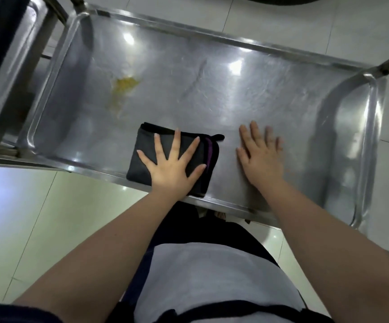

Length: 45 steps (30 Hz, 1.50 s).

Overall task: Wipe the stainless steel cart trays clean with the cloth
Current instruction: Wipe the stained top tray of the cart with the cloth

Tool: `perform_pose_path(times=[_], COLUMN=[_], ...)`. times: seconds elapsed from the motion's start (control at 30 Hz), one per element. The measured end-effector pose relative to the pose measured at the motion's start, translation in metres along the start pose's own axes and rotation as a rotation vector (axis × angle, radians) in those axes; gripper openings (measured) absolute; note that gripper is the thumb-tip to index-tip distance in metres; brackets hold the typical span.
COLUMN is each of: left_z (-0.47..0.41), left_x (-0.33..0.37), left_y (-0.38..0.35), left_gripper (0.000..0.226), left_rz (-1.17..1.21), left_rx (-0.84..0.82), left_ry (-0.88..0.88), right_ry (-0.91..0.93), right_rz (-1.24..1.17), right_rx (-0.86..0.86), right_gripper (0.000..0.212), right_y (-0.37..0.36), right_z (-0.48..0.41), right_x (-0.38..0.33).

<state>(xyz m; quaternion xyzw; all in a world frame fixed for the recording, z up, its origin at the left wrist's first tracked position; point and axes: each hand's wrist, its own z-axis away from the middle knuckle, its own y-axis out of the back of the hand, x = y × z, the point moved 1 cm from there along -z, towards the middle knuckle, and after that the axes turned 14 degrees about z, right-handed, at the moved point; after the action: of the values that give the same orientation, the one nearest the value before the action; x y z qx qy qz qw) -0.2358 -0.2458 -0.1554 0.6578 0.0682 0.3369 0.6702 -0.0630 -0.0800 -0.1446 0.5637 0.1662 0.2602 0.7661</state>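
- Stainless steel cart tray (212,73): long, shallow, raised rim all round, rounded corners, running from far left to near right across the view; scuffed, streaky, bright with reflected lights.
- No brand, label or readable writing anywhere on tray or cloth.
- Inside the tray: a yellow smear (125,85) toward the far-left part, trailing nearward in a faint streak; a folded cloth; both hands; otherwise bare metal.
- Cloth (142,157): dark grey to black, folded into a thick rectangle, purple edging (209,150) showing along its right side, a small tab poking out at the far-right corner; lying flat on the tray floor against the near rim, near of the smear and well apart from it.
- Left hand (172,166): palm down on the cloth, fingers (177,141) spread wide, pressing flat rather than pinching.
- Right hand (262,157): palm down on bare metal just right of the cloth, not touching it, fingers (255,134) extended and only slightly parted, a little blurred.
- Both forearms bare, reaching in over the near rim.
- Second steel surface (14,66) at the far left, partly out of frame.
- Pale tiled floor (49,217) around and beneath the cart.
- Light apron with dark trim (212,276) at the near edge.
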Motion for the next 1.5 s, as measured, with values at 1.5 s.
perform_pose_path(times=[1.5], left_z=[-0.098], left_x=[-0.033], left_y=[0.036], left_gripper=[0.074], left_rz=[0.027], left_rx=[-0.072], left_ry=[0.231], right_ry=[-0.052], right_rz=[-0.044], right_rx=[0.038], right_gripper=[0.056], right_y=[0.04], right_z=[-0.083], right_x=[-0.039])
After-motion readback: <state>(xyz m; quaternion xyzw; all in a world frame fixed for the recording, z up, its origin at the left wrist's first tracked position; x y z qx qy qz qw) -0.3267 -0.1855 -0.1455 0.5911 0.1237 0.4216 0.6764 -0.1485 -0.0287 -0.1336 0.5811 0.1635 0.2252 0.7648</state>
